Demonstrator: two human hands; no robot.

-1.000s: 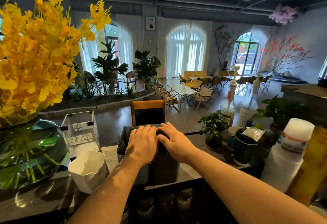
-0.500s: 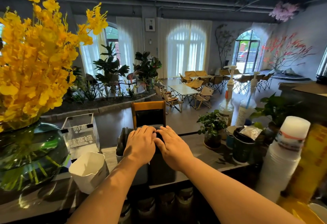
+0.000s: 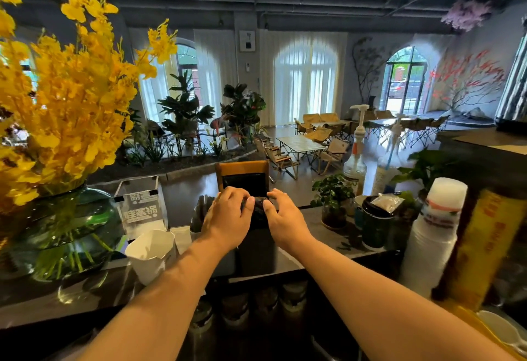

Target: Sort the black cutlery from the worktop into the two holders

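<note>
Over the two holders at mid-desk | left hand and right hand side by side, fingers curled on a black cutlery bundle between thumbs | dark holder directly beneath, pale holder left under left hand | long axis unclear, both equally near

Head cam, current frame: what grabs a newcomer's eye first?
The big spray of yellow flowers in a green glass vase fills the left side. At centre, the left hand and right hand meet over a dark holder on the worktop, fingers around black cutlery. At the right stands a tall stack of white cups, with the bright arched windows behind.
</note>
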